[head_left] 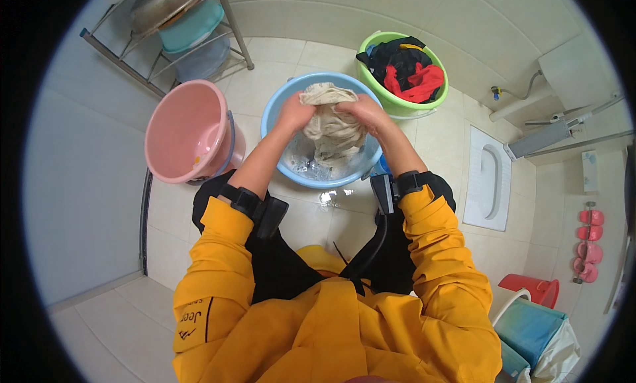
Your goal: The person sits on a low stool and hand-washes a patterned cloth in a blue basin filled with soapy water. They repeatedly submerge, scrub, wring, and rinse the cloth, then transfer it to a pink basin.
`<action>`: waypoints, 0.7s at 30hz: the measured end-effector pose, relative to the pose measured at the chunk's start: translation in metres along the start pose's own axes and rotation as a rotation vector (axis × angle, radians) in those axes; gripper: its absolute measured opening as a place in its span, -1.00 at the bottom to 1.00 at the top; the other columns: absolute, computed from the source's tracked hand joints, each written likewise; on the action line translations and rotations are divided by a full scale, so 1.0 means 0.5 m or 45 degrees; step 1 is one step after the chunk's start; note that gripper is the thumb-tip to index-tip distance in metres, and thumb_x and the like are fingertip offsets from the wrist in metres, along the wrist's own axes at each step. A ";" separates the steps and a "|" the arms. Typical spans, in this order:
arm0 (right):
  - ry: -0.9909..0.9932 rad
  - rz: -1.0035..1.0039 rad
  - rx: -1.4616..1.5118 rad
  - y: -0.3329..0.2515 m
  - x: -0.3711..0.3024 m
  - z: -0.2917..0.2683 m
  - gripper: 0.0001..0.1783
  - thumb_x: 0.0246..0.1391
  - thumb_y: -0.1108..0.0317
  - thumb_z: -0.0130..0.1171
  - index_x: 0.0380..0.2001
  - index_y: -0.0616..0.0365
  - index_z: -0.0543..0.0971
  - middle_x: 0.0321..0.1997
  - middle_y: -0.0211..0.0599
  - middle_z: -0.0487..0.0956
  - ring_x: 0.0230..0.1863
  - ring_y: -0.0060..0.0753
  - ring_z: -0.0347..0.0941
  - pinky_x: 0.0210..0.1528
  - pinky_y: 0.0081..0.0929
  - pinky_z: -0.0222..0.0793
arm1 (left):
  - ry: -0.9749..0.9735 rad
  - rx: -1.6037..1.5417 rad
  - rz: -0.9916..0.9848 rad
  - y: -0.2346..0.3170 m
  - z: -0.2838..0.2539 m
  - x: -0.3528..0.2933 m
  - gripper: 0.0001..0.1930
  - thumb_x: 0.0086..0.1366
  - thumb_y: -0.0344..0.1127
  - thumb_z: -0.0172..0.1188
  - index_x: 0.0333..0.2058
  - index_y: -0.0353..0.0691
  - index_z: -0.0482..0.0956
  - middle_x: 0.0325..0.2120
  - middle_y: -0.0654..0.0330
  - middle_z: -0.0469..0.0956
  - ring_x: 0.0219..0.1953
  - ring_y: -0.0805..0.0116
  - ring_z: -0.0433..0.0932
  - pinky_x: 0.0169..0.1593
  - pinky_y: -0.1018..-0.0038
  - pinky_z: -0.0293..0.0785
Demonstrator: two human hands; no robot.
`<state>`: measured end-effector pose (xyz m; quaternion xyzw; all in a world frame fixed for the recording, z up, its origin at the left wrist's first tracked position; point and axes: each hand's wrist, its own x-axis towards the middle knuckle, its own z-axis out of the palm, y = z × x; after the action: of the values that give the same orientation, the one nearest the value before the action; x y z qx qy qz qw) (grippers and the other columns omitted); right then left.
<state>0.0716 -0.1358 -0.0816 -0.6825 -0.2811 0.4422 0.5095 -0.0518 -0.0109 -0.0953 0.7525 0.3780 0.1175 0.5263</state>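
A wet, crumpled cream-coloured cloth (334,131) is bunched between my two hands over a blue basin (271,121). My left hand (297,111) grips its upper left part, with the fingertips tucked into the folds. My right hand (364,113) is closed round its right side. The cloth's lower end hangs into the basin, where sudsy water (306,165) shows at the lower left. What kind of garment it is, if any, I cannot make out.
A pink bucket (173,132) stands at the left. Behind to the right, a green bucket (402,107) holds black and red clothes. A metal rack (237,32) with basins is at the far left, a squat toilet (487,181) at the right. Water wets the floor before the basin.
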 end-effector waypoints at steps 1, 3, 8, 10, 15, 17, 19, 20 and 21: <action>0.095 0.045 -0.146 -0.004 -0.002 -0.002 -0.59 -0.39 0.23 0.16 -0.40 0.28 0.53 -0.44 -0.20 0.53 -0.42 -0.37 0.44 -0.32 -0.49 0.31 | -0.056 -0.271 0.014 0.000 0.002 -0.001 -0.68 -0.02 -0.40 0.10 -0.21 -0.28 0.43 -0.27 0.16 0.48 -0.23 0.37 0.45 -0.17 0.49 0.35; 0.215 0.014 -0.455 -0.009 -0.005 -0.001 -0.59 -0.39 0.19 0.14 -0.42 0.25 0.54 -0.45 -0.15 0.54 -0.41 -0.30 0.45 -0.30 -0.46 0.32 | -0.186 -0.795 0.035 0.004 0.003 -0.006 -0.70 0.01 -0.40 0.09 -0.22 -0.30 0.43 -0.26 0.16 0.48 -0.22 0.38 0.45 -0.18 0.50 0.35; 0.519 -0.082 -0.907 -0.009 -0.002 -0.003 -0.62 -0.31 0.23 0.05 -0.35 0.20 0.51 -0.37 -0.05 0.52 -0.31 -0.20 0.45 -0.22 -0.43 0.30 | -0.445 -0.751 -0.122 0.017 -0.005 -0.027 -0.66 0.01 -0.41 0.08 -0.17 -0.29 0.41 -0.25 0.15 0.47 -0.25 0.35 0.47 -0.21 0.47 0.37; 0.466 -0.228 -0.569 -0.002 0.000 -0.003 -0.65 -0.28 0.30 0.04 -0.32 0.20 0.49 -0.35 -0.08 0.51 -0.30 -0.24 0.45 -0.21 -0.46 0.30 | -0.473 -0.234 -0.107 0.021 -0.009 -0.026 -0.64 0.00 -0.42 0.05 -0.15 -0.27 0.41 -0.24 0.15 0.47 -0.27 0.33 0.48 -0.21 0.45 0.38; 0.091 -0.278 0.115 0.013 0.002 0.002 -0.65 -0.25 0.33 0.08 -0.29 0.21 0.48 -0.38 -0.18 0.52 -0.33 -0.36 0.44 -0.24 -0.52 0.30 | -0.112 0.182 0.015 0.009 -0.001 -0.005 -0.61 0.00 -0.41 0.01 -0.11 -0.22 0.37 -0.24 0.17 0.46 -0.23 0.33 0.44 -0.17 0.46 0.33; 0.206 -0.163 -0.262 0.016 0.003 0.002 -0.61 -0.26 0.30 0.11 -0.27 0.22 0.47 -0.37 -0.16 0.52 -0.31 -0.34 0.44 -0.24 -0.50 0.30 | -0.051 -0.314 0.019 0.002 0.003 -0.001 -0.65 0.05 -0.44 -0.03 -0.12 -0.22 0.35 -0.23 0.19 0.44 -0.18 0.36 0.41 -0.14 0.49 0.31; 0.237 -0.144 -0.440 0.017 0.005 0.002 -0.58 -0.27 0.27 0.13 -0.26 0.23 0.46 -0.34 -0.13 0.52 -0.30 -0.29 0.44 -0.23 -0.48 0.30 | -0.062 -0.499 0.105 -0.001 0.005 -0.002 -0.68 0.06 -0.41 -0.03 -0.15 -0.27 0.36 -0.26 0.17 0.45 -0.22 0.38 0.42 -0.16 0.50 0.32; 0.261 -0.154 -0.432 0.017 0.008 0.001 -0.57 -0.28 0.25 0.14 -0.26 0.23 0.46 -0.32 -0.12 0.52 -0.29 -0.26 0.44 -0.22 -0.46 0.30 | -0.070 -0.587 0.112 0.000 0.006 -0.003 -0.70 0.07 -0.40 -0.03 -0.17 -0.29 0.37 -0.27 0.16 0.46 -0.23 0.39 0.42 -0.17 0.51 0.33; 0.290 -0.116 -0.423 0.018 0.010 0.002 -0.56 -0.29 0.24 0.14 -0.26 0.23 0.46 -0.31 -0.10 0.51 -0.28 -0.23 0.44 -0.21 -0.44 0.30 | -0.085 -0.685 0.090 0.002 0.005 -0.006 -0.70 0.07 -0.42 -0.04 -0.16 -0.30 0.37 -0.26 0.16 0.45 -0.22 0.38 0.42 -0.16 0.51 0.33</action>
<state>0.0726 -0.1342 -0.0917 -0.7893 -0.3215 0.2861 0.4379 -0.0520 -0.0149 -0.0945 0.6019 0.2892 0.2071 0.7150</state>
